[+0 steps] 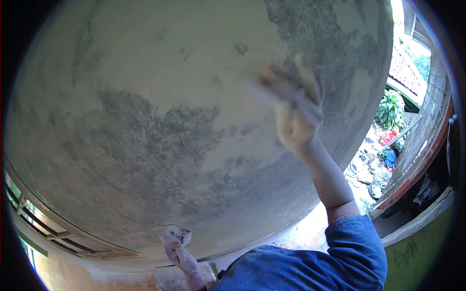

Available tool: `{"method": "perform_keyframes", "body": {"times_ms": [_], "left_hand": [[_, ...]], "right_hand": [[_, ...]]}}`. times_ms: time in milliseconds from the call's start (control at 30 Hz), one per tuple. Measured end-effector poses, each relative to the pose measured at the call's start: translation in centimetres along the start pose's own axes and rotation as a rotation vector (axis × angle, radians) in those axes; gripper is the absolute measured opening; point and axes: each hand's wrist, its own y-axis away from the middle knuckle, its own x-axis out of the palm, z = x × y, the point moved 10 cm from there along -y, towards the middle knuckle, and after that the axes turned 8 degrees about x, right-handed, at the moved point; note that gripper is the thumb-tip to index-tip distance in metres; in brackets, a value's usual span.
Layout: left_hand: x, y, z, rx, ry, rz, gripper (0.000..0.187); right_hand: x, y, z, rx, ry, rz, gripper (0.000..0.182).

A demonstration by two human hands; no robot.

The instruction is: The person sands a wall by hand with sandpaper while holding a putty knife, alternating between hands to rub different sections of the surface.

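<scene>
My right hand (298, 109) is raised against a grey plastered surface (160, 145) with paler smeared patches. Motion blurs its fingers, which appear closed around a pale, flat tool (262, 92) lying close to the surface. The exact kind of tool is too smeared to make out. Low in the view, my left hand (180, 257) grips a whitish flat piece (177, 235) with dark blotches on it. White residue coats parts of this hand. My left hand is apart from the right one, near the lower edge of the plastered surface.
A slatted wooden frame with openings (53, 230) runs along the lower left. On the right, an opening shows rubble (366, 169), green plants (391, 109) and a tiled roof (405, 70). Beside it is a curved ledge (417, 242) above a green wall (412, 262).
</scene>
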Motion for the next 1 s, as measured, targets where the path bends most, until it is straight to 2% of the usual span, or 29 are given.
{"method": "perform_keyframes", "body": {"times_ms": [33,67,100,133,167,200,233,300,333,367,400,433,533,567,633,667,700,767,800,833,933,967,1000], "left_hand": [[0.2,-0.4,-0.7,-0.004,0.003,0.001,0.040],[0.1,-1.0,-2.3,0.089,-0.081,-0.016,0.039],[-0.1,-1.5,-3.8,0.187,-0.167,-0.030,0.039],[-0.3,-1.9,-4.0,0.191,-0.166,-0.027,0.039],[-0.8,-2.1,-5.3,0.298,-0.254,-0.051,0.033],[-1.2,-2.3,-6.6,0.405,-0.342,-0.076,0.027],[-1.2,-3.0,-7.2,0.407,-0.340,-0.073,0.027],[0.4,-3.7,-10.9,0.650,-0.532,-0.046,0.027],[0.4,-4.4,-11.5,0.647,-0.532,-0.045,0.027],[1.1,-4.9,-12.5,0.704,-0.652,-0.005,0.030],[1.9,-5.2,-13.1,0.762,-0.773,0.035,0.033],[1.9,-5.5,-13.1,0.766,-0.775,0.035,0.033],[2.4,-6.3,-13.0,0.814,-0.786,0.064,0.033],[2.7,-6.4,-12.5,0.829,-0.794,0.097,0.031],[3.4,-6.4,-11.7,0.841,-0.801,0.132,0.030],[3.9,-6.4,-11.1,0.793,-0.771,0.148,0.032],[4.2,-6.6,-10.5,0.747,-0.741,0.163,0.033],[5.0,-6.8,-9.5,0.753,-0.815,0.182,0.034],[5.6,-6.8,-9.1,0.759,-0.892,0.202,0.036],[5.7,-6.9,-8.9,0.761,-0.888,0.202,0.036],[6.4,-6.5,-8.5,0.788,-0.939,0.183,0.038],[6.3,-6.6,-8.1,0.759,-0.959,0.170,0.040],[6.2,-6.7,-7.8,0.732,-0.979,0.155,0.041]], "right_hand": [[-0.7,-0.3,-1.8,0.120,0.097,-0.057,0.029],[-0.1,-0.5,-0.7,0.168,-0.068,-0.078,0.028],[0.3,0.6,0.6,0.169,-0.066,-0.081,0.028],[1.8,2.4,3.8,-0.031,-0.075,0.032,0.021],[3.0,3.4,6.6,-0.230,-0.083,0.146,0.015],[2.1,2.6,6.3,-0.193,-0.153,0.069,0.011],[1.7,1.4,5.5,-0.192,-0.149,0.068,0.011],[0.3,-0.9,0.9,-0.038,0.195,-0.061,0.028],[0.7,0.3,-2.3,0.140,0.086,0.022,0.030],[1.2,0.8,-1.2,0.140,0.086,0.023,0.030],[2.0,1.4,2.2,0.012,-0.046,0.044,0.022],[2.2,1.9,4.6,-0.117,-0.176,0.063,0.014],[0.9,0.9,4.5,-0.217,-0.218,0.110,0.013],[0.3,0.3,3.6,-0.217,-0.217,0.111,0.013],[-0.5,-1.4,0.0,-0.051,0.028,0.060,0.029],[0.1,-0.6,0.4,-0.092,0.039,-0.053,0.029],[0.6,0.2,1.3,-0.093,0.039,-0.053,0.029],[1.8,2.3,4.8,-0.237,-0.167,0.144,0.012],[1.1,2.0,4.8,-0.286,-0.182,0.073,0.004],[0.9,0.9,3.9,-0.287,-0.179,0.072,0.004],[-1.5,-1.9,-2.0,-0.079,0.207,-0.055,0.014],[-0.9,-1.3,-1.1,-0.078,0.212,-0.054,0.014],[0.2,-0.2,0.8,-0.104,0.054,-0.012,0.013]]}}
